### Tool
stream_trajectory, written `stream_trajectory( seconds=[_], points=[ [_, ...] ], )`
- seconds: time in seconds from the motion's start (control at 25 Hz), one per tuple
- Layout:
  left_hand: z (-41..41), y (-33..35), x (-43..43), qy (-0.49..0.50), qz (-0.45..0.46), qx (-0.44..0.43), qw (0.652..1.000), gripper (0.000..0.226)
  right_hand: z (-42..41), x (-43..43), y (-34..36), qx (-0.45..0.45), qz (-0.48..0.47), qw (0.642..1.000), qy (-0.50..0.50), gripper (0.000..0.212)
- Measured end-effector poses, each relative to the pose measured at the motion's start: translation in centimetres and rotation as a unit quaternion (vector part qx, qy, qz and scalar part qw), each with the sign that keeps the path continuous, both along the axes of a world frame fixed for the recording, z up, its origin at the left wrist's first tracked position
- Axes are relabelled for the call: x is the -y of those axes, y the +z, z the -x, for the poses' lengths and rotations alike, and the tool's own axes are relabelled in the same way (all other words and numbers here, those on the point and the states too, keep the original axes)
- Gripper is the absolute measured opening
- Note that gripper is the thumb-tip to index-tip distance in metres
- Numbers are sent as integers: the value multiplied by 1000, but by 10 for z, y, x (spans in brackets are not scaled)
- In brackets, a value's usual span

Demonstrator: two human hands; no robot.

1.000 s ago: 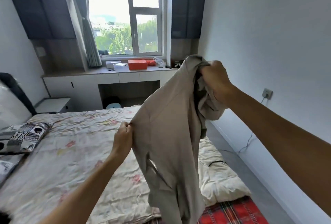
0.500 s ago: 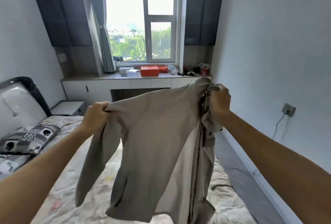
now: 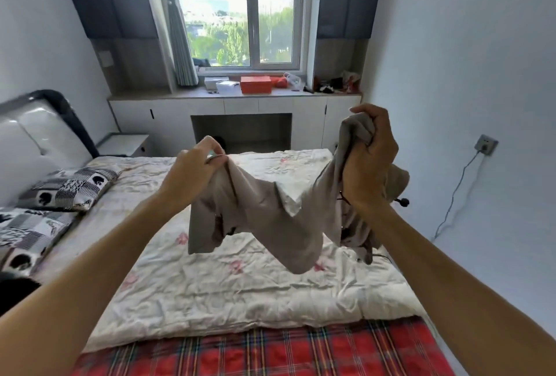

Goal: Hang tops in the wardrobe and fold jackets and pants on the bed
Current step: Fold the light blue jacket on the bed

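A beige garment (image 3: 270, 219) hangs in the air over the bed (image 3: 240, 291), slung between my two hands. My left hand (image 3: 195, 171) pinches one corner of it at centre left. My right hand (image 3: 367, 159) grips a bunched part of it at a higher level, on the right. The cloth sags in the middle and its lower folds hang just above the pale floral quilt. Part of the garment is hidden behind my right wrist.
Black-and-white pillows (image 3: 66, 189) lie at the bed's left by the headboard (image 3: 33, 141). A red plaid sheet (image 3: 270, 351) covers the near end. A desk (image 3: 240, 105) with an orange box (image 3: 255, 84) stands under the window. A wall socket (image 3: 485, 144) with a cord is at right.
Both hands have dropped lower over the bed with the garment. It hung spread out and long before; now it sags bunched between the hands. The camera now tilts further down.
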State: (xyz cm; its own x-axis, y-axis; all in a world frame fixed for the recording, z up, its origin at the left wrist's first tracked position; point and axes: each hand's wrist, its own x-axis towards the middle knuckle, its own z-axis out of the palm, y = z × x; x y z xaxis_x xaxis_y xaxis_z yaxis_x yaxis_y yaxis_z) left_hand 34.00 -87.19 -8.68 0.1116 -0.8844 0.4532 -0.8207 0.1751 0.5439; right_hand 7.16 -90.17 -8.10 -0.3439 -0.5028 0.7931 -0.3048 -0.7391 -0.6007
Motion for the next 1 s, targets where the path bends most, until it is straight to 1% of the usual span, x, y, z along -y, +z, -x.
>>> stream_trajectory(
  seconds=[0.08,0.16,0.24,0.32,0.4,0.44,0.48,0.52,0.64,0.72,0.76,0.8,0.84,0.92,0.96,1.0],
  points=[
    [-2,4,-33,-32,-9,14,999,12,-4,-31,2,-47,55,995,-74,25],
    [-7,12,-65,-77,-10,-5,997,19,-11,-59,11,-93,117,977,-154,30],
    [-13,20,-90,-104,-3,-20,994,27,-16,-79,22,-148,164,956,-193,32],
    [-22,22,-108,-108,-14,-9,994,34,-22,-87,29,-194,194,936,-220,27],
    [-34,15,-115,-106,-46,-9,993,36,-28,-82,34,-222,211,924,-229,29],
    [-43,10,-116,-100,-65,-18,993,34,-33,-76,33,-231,215,922,-225,36],
    [-51,4,-116,-95,-86,-34,991,32,-37,-68,32,-244,216,920,-218,43],
    [-61,-4,-114,-89,-110,-60,988,31,-41,-54,29,-257,218,918,-209,43],
    [-89,-35,-98,-59,-184,-146,970,29,-53,5,11,-307,215,906,-198,26],
    [-100,-59,-85,-31,-211,-201,956,28,-64,46,1,-315,214,909,-172,18],
    [-103,-74,-76,-14,-223,-219,950,26,-71,65,-6,-317,213,912,-152,18],
    [-103,-91,-65,7,-235,-233,944,23,-77,83,-18,-319,198,917,-134,22],
    [-103,-114,-54,29,-244,-240,939,21,-83,99,-40,-331,161,923,-109,24],
    [-99,-173,-36,70,-267,-240,931,19,-92,117,-107,-377,41,924,-52,17],
    [-96,-211,-32,88,-294,-230,923,24,-90,118,-154,-415,-25,909,-37,14],
    [-93,-250,-31,98,-331,-215,914,30,-85,116,-203,-460,-87,883,-35,14]
  ],
)
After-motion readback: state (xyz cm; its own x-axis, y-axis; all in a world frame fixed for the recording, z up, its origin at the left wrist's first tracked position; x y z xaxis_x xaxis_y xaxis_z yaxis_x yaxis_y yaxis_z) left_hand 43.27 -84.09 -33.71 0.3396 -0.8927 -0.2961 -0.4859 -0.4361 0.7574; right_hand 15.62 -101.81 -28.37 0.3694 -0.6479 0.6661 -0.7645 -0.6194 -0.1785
